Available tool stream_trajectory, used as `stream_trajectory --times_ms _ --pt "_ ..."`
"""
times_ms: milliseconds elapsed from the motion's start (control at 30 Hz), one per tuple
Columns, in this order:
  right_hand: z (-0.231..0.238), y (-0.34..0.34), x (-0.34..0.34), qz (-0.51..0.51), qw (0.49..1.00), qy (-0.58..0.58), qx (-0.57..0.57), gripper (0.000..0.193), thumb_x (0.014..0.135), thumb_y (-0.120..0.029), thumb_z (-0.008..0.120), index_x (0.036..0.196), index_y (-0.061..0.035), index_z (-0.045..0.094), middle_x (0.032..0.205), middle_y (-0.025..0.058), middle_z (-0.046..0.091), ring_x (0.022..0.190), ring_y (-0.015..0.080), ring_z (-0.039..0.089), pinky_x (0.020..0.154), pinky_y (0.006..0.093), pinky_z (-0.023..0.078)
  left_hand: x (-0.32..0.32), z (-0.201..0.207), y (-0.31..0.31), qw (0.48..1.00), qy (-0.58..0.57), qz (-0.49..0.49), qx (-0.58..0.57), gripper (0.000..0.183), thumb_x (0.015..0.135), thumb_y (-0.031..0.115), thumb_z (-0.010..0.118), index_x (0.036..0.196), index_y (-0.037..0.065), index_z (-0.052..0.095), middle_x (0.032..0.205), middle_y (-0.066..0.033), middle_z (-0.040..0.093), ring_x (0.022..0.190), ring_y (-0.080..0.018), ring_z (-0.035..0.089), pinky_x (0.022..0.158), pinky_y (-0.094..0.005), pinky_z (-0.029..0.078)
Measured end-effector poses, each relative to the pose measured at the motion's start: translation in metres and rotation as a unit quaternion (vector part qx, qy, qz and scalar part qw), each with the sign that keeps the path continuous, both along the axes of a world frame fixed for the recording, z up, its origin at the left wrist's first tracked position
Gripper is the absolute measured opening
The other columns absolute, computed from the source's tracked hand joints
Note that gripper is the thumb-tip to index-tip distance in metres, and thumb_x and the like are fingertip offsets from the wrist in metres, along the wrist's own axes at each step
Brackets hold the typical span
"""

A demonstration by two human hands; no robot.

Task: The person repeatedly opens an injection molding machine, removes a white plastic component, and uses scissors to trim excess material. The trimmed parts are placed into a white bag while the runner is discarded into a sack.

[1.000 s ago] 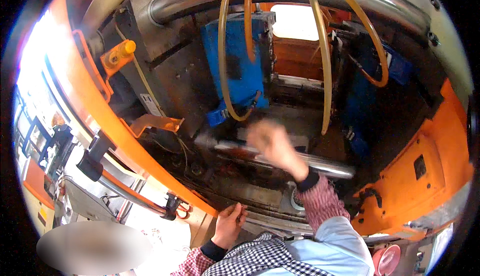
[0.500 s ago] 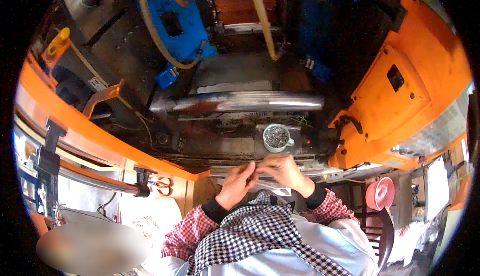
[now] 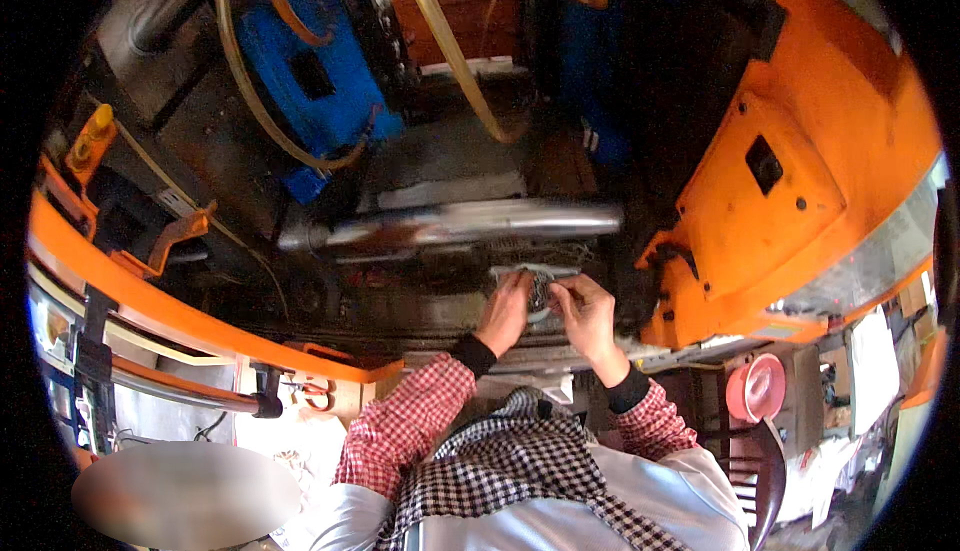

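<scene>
A pale cup [image 3: 538,315] full of small grey metal pieces stands on the machine bed, partly covered by my hands. My left hand [image 3: 505,313] reaches over its left side, fingers drawn together with the tips down at the pieces. Beside the cup's right edge, my right hand [image 3: 588,316] holds thumb and fingers pinched together. Whatever either hand grips is too small or too blurred to make out.
A shiny metal bar [image 3: 480,223] crosses the machine beyond the cup. Orange guards flank me, with a boxy orange cover [image 3: 765,176] on the right. Hoses [image 3: 445,41] hang overhead. A pink basin [image 3: 756,388] and a dark chair [image 3: 768,471] are at the right.
Both hands have moved forward from near my body to the cup and come apart from each other; before, their fingertips met. The whole view has shifted slightly.
</scene>
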State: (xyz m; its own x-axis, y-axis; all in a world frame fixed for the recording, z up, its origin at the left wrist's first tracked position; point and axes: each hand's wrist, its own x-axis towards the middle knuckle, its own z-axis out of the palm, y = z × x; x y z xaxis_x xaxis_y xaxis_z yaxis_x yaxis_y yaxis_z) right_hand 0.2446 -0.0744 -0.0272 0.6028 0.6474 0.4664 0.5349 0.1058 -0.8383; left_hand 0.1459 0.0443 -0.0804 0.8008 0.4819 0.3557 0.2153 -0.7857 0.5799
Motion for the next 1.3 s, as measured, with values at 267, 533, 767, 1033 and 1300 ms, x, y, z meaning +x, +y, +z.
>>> stream_trajectory --times_ms 267,533,767,1033,1300 --pt "0.049 0.189 -0.005 0.011 0.985 -0.018 0.17 0.013 0.079 -0.012 0.066 0.081 0.0007 0.064 0.073 0.0138 0.061 0.064 0.022 0.06 0.057 0.0307 0.046 -0.069 0.062 -0.011 0.994 -0.044 0.092 0.026 0.027 0.08 0.003 0.057 0.106 -0.002 0.053 0.112 -0.0205 0.046 0.101 -0.0376 0.047 0.085 -0.041 0.041" --pt "0.188 0.393 0.029 -0.128 0.963 -0.042 0.233 0.025 0.083 -0.02 0.062 0.085 0.0043 0.064 0.086 0.0168 0.063 0.082 0.0288 0.06 0.073 0.037 0.045 -0.167 0.069 -0.035 0.975 -0.018 0.224 0.004 0.02 0.08 0.005 0.057 0.099 -0.001 0.055 0.103 -0.0187 0.052 0.095 -0.0366 0.05 0.081 -0.0403 0.043" --pt "0.225 0.465 0.032 -0.14 0.956 0.069 0.248 0.027 0.081 -0.024 0.063 0.082 0.0021 0.066 0.084 0.0165 0.064 0.081 0.0317 0.06 0.074 0.0401 0.045 -0.193 0.081 -0.06 0.924 -0.032 0.369 -0.097 0.018 0.078 0.002 0.056 0.096 -0.002 0.059 0.104 -0.0176 0.054 0.098 -0.034 0.052 0.082 -0.0388 0.044" --pt "0.225 0.486 0.039 -0.15 0.949 0.007 0.278 0.028 0.079 -0.025 0.065 0.081 0.0022 0.066 0.084 0.0166 0.064 0.079 0.0333 0.06 0.072 0.0396 0.046 -0.191 0.067 -0.056 0.925 -0.052 0.367 -0.088 0.016 0.078 0.001 0.057 0.093 -0.002 0.059 0.104 -0.0178 0.055 0.097 -0.0351 0.053 0.083 -0.0394 0.045" --pt "0.227 0.489 0.045 -0.15 0.944 -0.024 0.293 0.026 0.078 -0.025 0.066 0.079 0.0014 0.067 0.08 0.0161 0.063 0.077 0.0337 0.06 0.072 0.0406 0.045 -0.193 0.067 -0.052 0.933 -0.036 0.353 -0.068 0.015 0.077 0.002 0.059 0.092 -0.002 0.059 0.104 -0.0181 0.055 0.096 -0.0348 0.054 0.082 -0.0388 0.045"
